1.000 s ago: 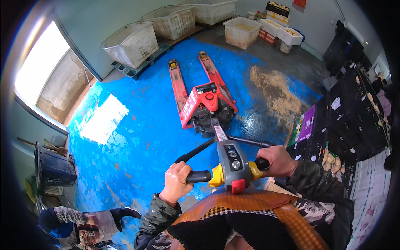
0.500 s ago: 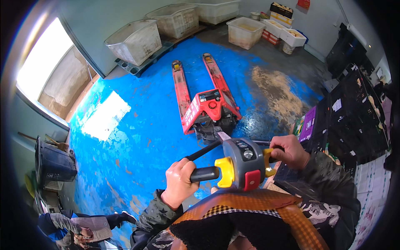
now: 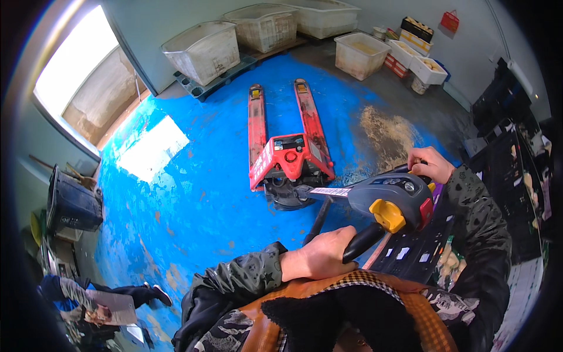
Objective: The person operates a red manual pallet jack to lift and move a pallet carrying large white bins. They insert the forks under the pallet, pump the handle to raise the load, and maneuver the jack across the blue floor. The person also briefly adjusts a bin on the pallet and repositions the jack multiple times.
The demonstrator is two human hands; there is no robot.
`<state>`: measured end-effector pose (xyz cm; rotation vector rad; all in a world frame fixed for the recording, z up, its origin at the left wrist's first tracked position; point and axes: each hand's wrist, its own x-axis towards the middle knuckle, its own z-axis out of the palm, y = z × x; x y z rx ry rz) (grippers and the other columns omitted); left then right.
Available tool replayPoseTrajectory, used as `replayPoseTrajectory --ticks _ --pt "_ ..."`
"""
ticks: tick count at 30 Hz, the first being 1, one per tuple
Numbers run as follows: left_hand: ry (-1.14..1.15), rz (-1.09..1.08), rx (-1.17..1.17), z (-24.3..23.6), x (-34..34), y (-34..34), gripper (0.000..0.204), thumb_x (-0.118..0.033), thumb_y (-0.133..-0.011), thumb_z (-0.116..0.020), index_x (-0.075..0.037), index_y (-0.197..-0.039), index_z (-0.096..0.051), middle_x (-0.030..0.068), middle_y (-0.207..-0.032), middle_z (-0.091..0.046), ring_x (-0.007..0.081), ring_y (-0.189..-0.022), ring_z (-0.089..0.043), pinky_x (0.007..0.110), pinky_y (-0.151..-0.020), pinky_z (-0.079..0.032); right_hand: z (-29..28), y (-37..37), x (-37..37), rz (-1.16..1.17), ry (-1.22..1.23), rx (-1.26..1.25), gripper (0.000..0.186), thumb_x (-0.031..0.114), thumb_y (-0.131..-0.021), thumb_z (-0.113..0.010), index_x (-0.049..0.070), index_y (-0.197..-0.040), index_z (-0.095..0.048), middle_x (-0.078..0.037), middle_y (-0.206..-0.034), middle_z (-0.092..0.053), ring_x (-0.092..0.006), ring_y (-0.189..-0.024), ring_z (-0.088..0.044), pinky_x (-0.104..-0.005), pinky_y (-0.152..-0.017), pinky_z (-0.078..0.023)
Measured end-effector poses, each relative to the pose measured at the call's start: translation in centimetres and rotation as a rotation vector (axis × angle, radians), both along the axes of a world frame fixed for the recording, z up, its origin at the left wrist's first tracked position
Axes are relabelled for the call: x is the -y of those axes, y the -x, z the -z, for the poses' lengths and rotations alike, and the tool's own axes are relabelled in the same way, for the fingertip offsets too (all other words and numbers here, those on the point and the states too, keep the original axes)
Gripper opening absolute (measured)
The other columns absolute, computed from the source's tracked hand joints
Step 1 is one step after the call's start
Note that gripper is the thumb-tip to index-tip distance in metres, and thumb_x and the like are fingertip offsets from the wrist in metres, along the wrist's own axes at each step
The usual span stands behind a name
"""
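In front of me stands a red electric pallet truck [image 3: 291, 156], its two forks pointing away and bearing nothing. Its grey control handle [image 3: 384, 192], with yellow thumb levers and a red button, is swung over to my right. My left hand [image 3: 326, 253] is wrapped round the black grip at the handle's near end. At the far end, my right hand [image 3: 431, 165] is closed over the other grip, which is mostly hidden beneath it. The handle's shaft runs back left to the black drive base [image 3: 287, 193].
Large white tubs [image 3: 202, 54] stand on a pallet [image 3: 216, 79] along the back wall. A smaller tub [image 3: 360, 56] and foam boxes [image 3: 427, 69] are at back right. Stacked black crates [image 3: 498, 182] line the right. A dark bin [image 3: 75, 202] and a seated person [image 3: 102, 308] are at left.
The control handle has swung to the right and turned, with both my hands moving along on it. The truck's body has turned slightly, and the whole view has shifted.
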<state>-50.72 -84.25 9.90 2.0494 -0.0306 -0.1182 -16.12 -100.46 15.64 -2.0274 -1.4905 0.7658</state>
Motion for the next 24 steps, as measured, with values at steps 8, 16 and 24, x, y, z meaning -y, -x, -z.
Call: replayPoseTrajectory --ticks 8,16,24 --pt "-0.021 -0.223 -0.046 -0.3 2.3 -3.3 0.037 -0.02 -0.081 -0.074 -0.004 -0.104 -0.051 0.0222 -0.094 -0.063 0.0454 -0.093 -0.062 0.051 -0.078 -0.05 0.3 -5.4 -2.1 -0.066 0.069 -0.146 0.026 0.029 -0.094 -0.068 0.004 -0.092 -0.059 -0.003 -0.081 -0.061 -0.0123 -0.076 -0.059 -0.0296 -0.068 -0.048" --pt "-0.103 -0.373 -0.008 2.2 2.7 -5.7 0.033 -0.018 -0.082 -0.071 -0.004 -0.105 -0.053 0.022 -0.098 -0.065 0.047 -0.094 -0.062 0.054 -0.078 -0.049 3.4 -9.5 -5.3 -0.236 -0.067 0.038 0.036 0.041 -0.092 -0.071 0.006 -0.093 -0.064 -0.006 -0.078 -0.068 -0.0143 -0.073 -0.063 -0.0306 -0.067 -0.048" --pt "-0.201 -0.372 0.03 6.0 -2.3 -3.7 0.03 -0.016 -0.079 -0.073 -0.007 -0.099 -0.054 0.0202 -0.09 -0.066 0.0451 -0.087 -0.064 0.053 -0.072 -0.05 7.3 -6.7 -7.8 -0.195 -0.047 0.04 0.038 0.044 -0.092 -0.066 0.006 -0.092 -0.069 -0.011 -0.081 -0.072 -0.0231 -0.074 -0.07 -0.0354 -0.067 -0.053"
